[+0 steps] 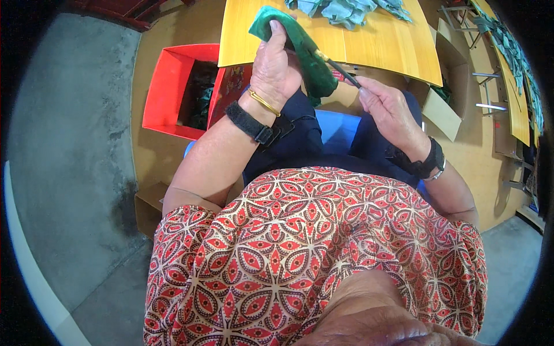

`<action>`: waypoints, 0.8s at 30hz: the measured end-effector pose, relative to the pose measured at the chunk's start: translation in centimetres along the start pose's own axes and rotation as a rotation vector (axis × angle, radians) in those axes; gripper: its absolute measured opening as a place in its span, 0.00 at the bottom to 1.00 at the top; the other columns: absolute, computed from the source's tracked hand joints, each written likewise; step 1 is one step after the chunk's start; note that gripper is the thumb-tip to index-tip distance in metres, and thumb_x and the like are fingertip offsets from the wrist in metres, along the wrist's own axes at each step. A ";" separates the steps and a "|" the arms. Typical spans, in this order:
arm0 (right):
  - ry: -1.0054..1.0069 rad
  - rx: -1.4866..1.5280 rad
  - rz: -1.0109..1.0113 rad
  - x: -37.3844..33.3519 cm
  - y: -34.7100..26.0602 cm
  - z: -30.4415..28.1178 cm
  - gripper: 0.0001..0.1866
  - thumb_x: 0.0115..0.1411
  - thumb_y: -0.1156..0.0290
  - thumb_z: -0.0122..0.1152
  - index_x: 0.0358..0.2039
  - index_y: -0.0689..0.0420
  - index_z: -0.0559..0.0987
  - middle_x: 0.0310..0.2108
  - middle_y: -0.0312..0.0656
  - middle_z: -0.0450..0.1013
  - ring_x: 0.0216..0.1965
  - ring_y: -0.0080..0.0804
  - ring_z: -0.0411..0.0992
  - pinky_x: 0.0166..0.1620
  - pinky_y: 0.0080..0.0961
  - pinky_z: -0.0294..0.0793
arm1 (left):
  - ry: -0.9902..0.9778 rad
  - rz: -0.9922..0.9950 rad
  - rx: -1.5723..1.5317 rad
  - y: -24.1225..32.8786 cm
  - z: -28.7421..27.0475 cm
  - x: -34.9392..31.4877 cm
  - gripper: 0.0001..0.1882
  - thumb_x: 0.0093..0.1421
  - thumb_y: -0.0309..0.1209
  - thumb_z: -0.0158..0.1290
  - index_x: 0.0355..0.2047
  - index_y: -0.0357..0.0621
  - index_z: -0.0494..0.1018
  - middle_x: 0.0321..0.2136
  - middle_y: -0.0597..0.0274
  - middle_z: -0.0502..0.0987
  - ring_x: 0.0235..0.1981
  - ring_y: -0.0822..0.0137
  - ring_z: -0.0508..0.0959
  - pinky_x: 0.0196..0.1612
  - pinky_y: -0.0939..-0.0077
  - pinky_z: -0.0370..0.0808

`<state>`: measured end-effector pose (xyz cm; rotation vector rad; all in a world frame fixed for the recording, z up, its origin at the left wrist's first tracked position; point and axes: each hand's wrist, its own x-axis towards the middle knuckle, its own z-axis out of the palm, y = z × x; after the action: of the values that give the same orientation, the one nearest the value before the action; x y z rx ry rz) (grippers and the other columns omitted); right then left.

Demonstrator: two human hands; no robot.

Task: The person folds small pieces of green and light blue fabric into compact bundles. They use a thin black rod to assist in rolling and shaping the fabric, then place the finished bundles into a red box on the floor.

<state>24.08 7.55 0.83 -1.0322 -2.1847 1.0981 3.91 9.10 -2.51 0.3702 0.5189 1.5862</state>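
Green cloth: in the head view, a deep green, soft-napped, long rounded piece of fabric point(311, 63) is held up in front of the near edge of the table point(386, 55), above the lap.
Left hand: the person's left hand point(277, 69) is closed on its upper part, thumb pressed flat on the face, the other fingers mostly hidden behind.
Right hand: the right hand point(384, 104) pinches a slim, dark, straight rod point(344, 73) between thumb and fingers; a brass-coloured piece point(321, 55) sits where it meets the cloth.
Handling: I'd judge the cloth light, pliable and a little slippery on its sheen, hardly fragile; the broad upper end looks the best hold. The rod seems stiff and light, best gripped at its near end.
Tabletop: smooth, yellow wood-grained, bearing crumpled pale teal cloth pieces point(349, 11) with ragged edges.
Boxes: an angular, bright red open box point(163, 83) stands left; a brown cardboard box point(443, 112), flap folded out, stands right.
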 end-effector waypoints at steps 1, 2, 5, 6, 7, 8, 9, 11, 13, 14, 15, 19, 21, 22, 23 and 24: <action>-0.001 -0.008 -0.007 0.0 0.0 0.1 0.13 0.56 0.72 0.43 0.38 0.67 0.68 0.17 0.45 0.65 0.18 0.28 0.62 0.24 0.23 0.62 | 0.001 0.017 -0.005 0.0 0.1 -0.1 0.17 0.57 0.43 0.39 0.41 0.46 0.63 0.31 0.62 0.68 0.34 0.65 0.68 0.41 0.69 0.64; -0.007 -0.020 0.007 0.0 0.1 0.1 0.13 0.55 0.72 0.43 0.38 0.67 0.68 0.17 0.45 0.65 0.18 0.29 0.62 0.24 0.23 0.62 | 0.002 0.033 -0.009 0.0 0.3 -0.1 0.17 0.57 0.43 0.39 0.41 0.46 0.63 0.31 0.63 0.68 0.34 0.66 0.68 0.42 0.70 0.64; -0.017 -0.046 0.044 0.2 0.5 0.0 0.12 0.55 0.72 0.43 0.37 0.67 0.68 0.17 0.46 0.65 0.18 0.31 0.63 0.24 0.24 0.62 | -0.008 0.082 -0.025 0.0 1.0 -0.3 0.13 0.56 0.39 0.44 0.37 0.46 0.66 0.30 0.67 0.67 0.33 0.70 0.67 0.38 0.71 0.67; -0.013 -0.046 0.051 0.2 0.6 -0.1 0.12 0.55 0.72 0.43 0.37 0.67 0.68 0.17 0.46 0.65 0.18 0.31 0.63 0.24 0.24 0.62 | -0.010 0.093 0.011 -0.1 1.0 -0.4 0.13 0.56 0.39 0.43 0.38 0.46 0.65 0.32 0.67 0.68 0.34 0.70 0.67 0.39 0.71 0.66; -0.009 -0.047 0.058 0.2 0.7 -0.1 0.12 0.55 0.72 0.43 0.36 0.66 0.69 0.17 0.46 0.65 0.18 0.31 0.63 0.24 0.24 0.62 | -0.012 0.105 0.047 -0.2 1.0 -0.5 0.13 0.57 0.38 0.42 0.39 0.46 0.64 0.33 0.67 0.68 0.35 0.69 0.67 0.41 0.71 0.65; 0.010 -0.041 0.053 0.2 0.6 -0.1 0.12 0.55 0.72 0.43 0.36 0.66 0.69 0.17 0.46 0.65 0.18 0.31 0.63 0.24 0.24 0.62 | -0.014 0.116 0.083 -0.3 0.9 -0.5 0.13 0.57 0.38 0.41 0.41 0.46 0.64 0.35 0.67 0.68 0.37 0.69 0.67 0.43 0.71 0.64; 0.028 -0.036 0.048 0.2 0.5 -0.1 0.11 0.55 0.72 0.43 0.35 0.66 0.69 0.17 0.46 0.65 0.18 0.31 0.63 0.24 0.24 0.62 | -0.021 0.111 0.083 -0.4 0.9 -0.6 0.13 0.57 0.36 0.42 0.40 0.46 0.64 0.35 0.67 0.68 0.37 0.69 0.67 0.43 0.72 0.64; 0.042 -0.060 0.040 0.3 0.4 0.0 0.11 0.55 0.72 0.43 0.34 0.66 0.70 0.17 0.46 0.65 0.18 0.31 0.63 0.24 0.24 0.62 | -0.033 0.101 0.084 -0.6 0.9 -0.6 0.12 0.57 0.34 0.43 0.40 0.45 0.64 0.35 0.66 0.68 0.37 0.70 0.67 0.43 0.73 0.64; 0.033 -0.117 0.033 0.4 0.3 0.1 0.10 0.55 0.72 0.43 0.33 0.65 0.70 0.17 0.45 0.64 0.18 0.30 0.62 0.23 0.24 0.62 | -0.046 0.114 0.111 -0.6 0.7 -0.6 0.11 0.56 0.32 0.45 0.39 0.44 0.65 0.35 0.66 0.69 0.37 0.70 0.68 0.43 0.73 0.64; 0.054 -0.096 0.004 0.4 0.3 0.1 0.10 0.55 0.73 0.43 0.33 0.65 0.70 0.16 0.44 0.64 0.18 0.29 0.61 0.23 0.23 0.61 | -0.053 0.122 0.124 -0.6 0.6 -0.6 0.11 0.55 0.31 0.46 0.39 0.44 0.65 0.35 0.66 0.69 0.37 0.70 0.68 0.43 0.74 0.64; 0.077 -0.075 -0.026 0.4 0.2 0.2 0.10 0.55 0.73 0.43 0.33 0.65 0.71 0.16 0.43 0.64 0.17 0.28 0.61 0.23 0.23 0.61 | -0.066 0.114 0.137 -0.6 0.6 -0.6 0.11 0.55 0.30 0.46 0.39 0.44 0.65 0.35 0.66 0.69 0.37 0.70 0.68 0.43 0.74 0.64; 0.055 0.024 -0.009 0.2 1.3 0.3 0.08 0.55 0.74 0.44 0.31 0.63 0.71 0.15 0.38 0.63 0.17 0.22 0.60 0.21 0.19 0.60 | -0.142 0.087 0.267 -0.9 1.4 -1.2 0.11 0.54 0.27 0.47 0.38 0.42 0.66 0.35 0.66 0.69 0.37 0.71 0.68 0.43 0.76 0.64; 0.061 0.178 0.064 -0.3 1.4 0.6 0.07 0.55 0.75 0.44 0.30 0.63 0.72 0.15 0.36 0.62 0.17 0.19 0.59 0.21 0.17 0.60 | -0.211 0.040 0.372 -1.3 1.8 -1.7 0.12 0.53 0.25 0.48 0.39 0.40 0.66 0.33 0.65 0.70 0.35 0.73 0.69 0.40 0.79 0.67; 0.061 0.255 0.100 -0.4 1.5 0.7 0.07 0.55 0.75 0.45 0.29 0.62 0.72 0.15 0.34 0.62 0.17 0.17 0.58 0.21 0.16 0.59 | -0.234 0.028 0.497 -1.6 2.0 -2.1 0.11 0.53 0.25 0.47 0.38 0.40 0.66 0.33 0.65 0.71 0.34 0.73 0.70 0.39 0.79 0.67; 0.059 0.228 0.089 -0.5 1.7 0.7 0.07 0.55 0.75 0.45 0.29 0.62 0.72 0.15 0.33 0.62 0.17 0.17 0.58 0.21 0.15 0.59 | -0.255 0.015 0.623 -1.8 2.4 -2.5 0.10 0.53 0.25 0.47 0.37 0.39 0.67 0.32 0.65 0.71 0.33 0.73 0.71 0.38 0.79 0.68; 0.059 0.199 0.082 -0.6 1.9 0.7 0.07 0.55 0.75 0.45 0.29 0.62 0.72 0.15 0.32 0.61 0.18 0.16 0.58 0.21 0.14 0.59 | -0.281 -0.002 0.665 -2.2 2.7 -2.9 0.09 0.53 0.25 0.47 0.36 0.38 0.68 0.30 0.63 0.73 0.31 0.73 0.72 0.38 0.79 0.69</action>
<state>24.76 7.49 -1.19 -1.0585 -1.9565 1.2763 7.46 6.55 -1.17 1.0746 0.8181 1.2954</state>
